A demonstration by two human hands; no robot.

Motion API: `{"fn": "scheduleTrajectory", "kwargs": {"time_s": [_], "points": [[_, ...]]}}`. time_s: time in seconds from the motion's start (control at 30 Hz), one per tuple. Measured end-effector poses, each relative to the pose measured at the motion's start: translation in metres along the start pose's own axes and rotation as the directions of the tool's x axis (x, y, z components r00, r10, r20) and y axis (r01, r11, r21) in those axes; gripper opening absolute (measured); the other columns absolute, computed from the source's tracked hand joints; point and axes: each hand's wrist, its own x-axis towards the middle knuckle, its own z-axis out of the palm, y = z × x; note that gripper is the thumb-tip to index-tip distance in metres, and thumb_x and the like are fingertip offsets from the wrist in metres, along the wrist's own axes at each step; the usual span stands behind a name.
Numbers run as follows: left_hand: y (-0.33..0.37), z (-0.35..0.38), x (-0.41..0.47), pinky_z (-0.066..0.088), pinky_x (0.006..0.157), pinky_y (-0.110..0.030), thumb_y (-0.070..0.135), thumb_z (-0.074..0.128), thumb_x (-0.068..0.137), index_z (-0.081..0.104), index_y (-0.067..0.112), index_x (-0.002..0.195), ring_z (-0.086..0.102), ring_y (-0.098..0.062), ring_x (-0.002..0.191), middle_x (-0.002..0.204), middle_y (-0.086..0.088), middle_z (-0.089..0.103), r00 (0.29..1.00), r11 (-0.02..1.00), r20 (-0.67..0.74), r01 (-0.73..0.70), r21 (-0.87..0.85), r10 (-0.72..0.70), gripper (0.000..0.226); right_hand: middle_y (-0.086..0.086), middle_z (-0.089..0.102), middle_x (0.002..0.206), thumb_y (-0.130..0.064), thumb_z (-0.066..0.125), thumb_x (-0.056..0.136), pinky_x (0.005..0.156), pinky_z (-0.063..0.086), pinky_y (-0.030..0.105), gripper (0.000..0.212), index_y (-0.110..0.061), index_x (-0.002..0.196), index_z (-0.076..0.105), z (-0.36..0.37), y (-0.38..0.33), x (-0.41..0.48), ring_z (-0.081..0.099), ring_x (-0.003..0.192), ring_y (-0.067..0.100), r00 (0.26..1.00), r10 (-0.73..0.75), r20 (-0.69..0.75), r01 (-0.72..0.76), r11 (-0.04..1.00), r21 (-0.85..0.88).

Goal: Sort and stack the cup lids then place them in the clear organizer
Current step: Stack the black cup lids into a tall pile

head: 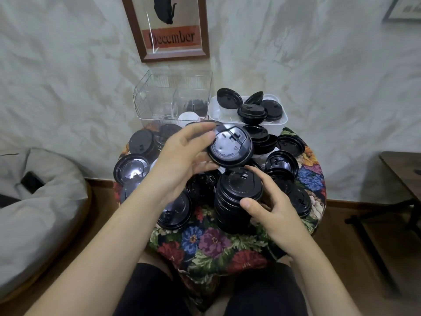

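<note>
The right hand (270,205) has thumb and fingers wrapped round the stack (237,199) of black lids, which stands upright on the floral tablecloth (211,245). Just above that stack and a little to its left, the left hand (182,156) pinches a single lid (230,148) by its rim, tilted with its top toward the camera and not yet seated on the pile. All round the stack, loose lids (131,167) lie scattered and overlapping on the cloth. Beyond the stack to the right, a white bin (281,119) holds several more. Beyond the stack at the table's far edge stands the clear organizer (159,96); something dark and ridged shows in its right compartment, perhaps lids, though I cannot tell for sure. By my judgement the work is at an early to middle stage: one pile is well built, but most lids are unsorted and little or nothing has reached the organizer.
</note>
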Motion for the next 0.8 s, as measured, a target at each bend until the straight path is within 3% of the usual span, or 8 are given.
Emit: {"fn": "scheduleTrajectory", "kwargs": {"time_s": [0.07,0.2,0.37,0.47,0.57,0.7,0.8], "points": [[-0.006,0.002,-0.01,0.059,0.061,-0.024,0.015,0.061,0.102,0.067,0.019,0.128,0.067,-0.013,0.068,0.095,0.003,0.075,0.999,0.997,0.019,0.045,0.067,-0.047,0.027,-0.041,0.058,0.132,-0.051,0.074,0.085,0.091,0.042,0.002,0.066,-0.05,0.144,0.044,0.001,-0.001,0.0,0.053,0.126,-0.014,1.0,0.006,-0.007,-0.006,1.0,-0.001],[-0.021,0.006,-0.017,0.048,0.057,-0.021,0.016,0.062,0.103,0.073,0.023,0.117,0.054,-0.006,0.058,0.066,0.013,0.063,0.999,0.954,0.028,0.009,0.3,-0.018,0.02,-0.04,0.059,0.131,-0.037,0.074,0.09,0.091,0.041,0.002,0.06,-0.045,0.143,0.046,0.001,-0.003,-0.001,0.054,0.124,-0.015,1.0,-0.002,-0.003,0.002,1.0,0.003],[-0.027,0.004,-0.022,0.042,0.058,-0.017,0.018,0.065,0.1,0.075,0.027,0.112,0.049,-0.003,0.058,0.065,0.012,0.055,0.994,0.877,0.052,-0.106,0.469,0.092,0.017,-0.04,0.061,0.128,-0.033,0.071,0.087,0.091,0.043,0.003,0.059,-0.046,0.139,0.047,0.001,-0.003,-0.001,0.056,0.122,-0.015,1.0,0.002,0.001,-0.002,1.0,0.011],[-0.033,0.003,-0.027,0.041,0.06,-0.015,0.022,0.07,0.098,0.073,0.031,0.106,0.05,-0.003,0.061,0.066,0.015,0.057,0.991,0.86,0.044,-0.132,0.492,0.127,0.012,-0.042,0.06,0.127,-0.032,0.07,0.086,0.092,0.041,0.002,0.061,-0.044,0.141,0.046,-0.001,-0.003,-0.001,0.055,0.123,-0.016,1.0,0.0,0.017,0.0,1.0,0.006],[-0.041,0.003,-0.031,0.044,0.065,-0.021,0.037,0.068,0.091,0.072,0.037,0.104,0.053,-0.007,0.067,0.069,0.007,0.058,0.987,0.851,0.01,-0.141,0.506,0.158,0.013,-0.039,0.059,0.134,-0.031,0.07,0.087,0.095,0.04,0.002,0.069,-0.036,0.15,0.043,-0.003,-0.002,-0.001,0.053,0.128,-0.014,0.999,-0.005,0.043,0.004,1.0,0.017],[-0.048,0.012,-0.036,0.041,0.063,-0.019,0.026,0.068,0.099,0.072,0.035,0.102,0.049,-0.006,0.065,0.068,0.009,0.053,0.975,0.86,-0.05,-0.168,0.482,0.218,0.01,-0.044,0.05,0.14,-0.034,0.07,0.088,0.098,0.038,0.002,0.083,-0.039,0.16,0.029,-0.006,0.0,-0.002,0.047,0.133,-0.016,0.998,-0.008,0.064,0.006,1.0,0.025],[-0.051,0.017,-0.037,0.041,0.062,-0.022,0.026,0.067,0.1,0.072,0.037,0.1,0.048,-0.008,0.064,0.067,0.008,0.052,0.966,0.864,-0.09,-0.172,0.473,0.242,0.012,-0.055,0.046,0.133,-0.031,0.069,0.089,0.096,0.037,0.0,0.089,-0.042,0.161,0.019,-0.008,-0.002,-0.002,0.044,0.131,-0.022,0.996,0.0,0.087,-0.002,1.0,0.02]]}}
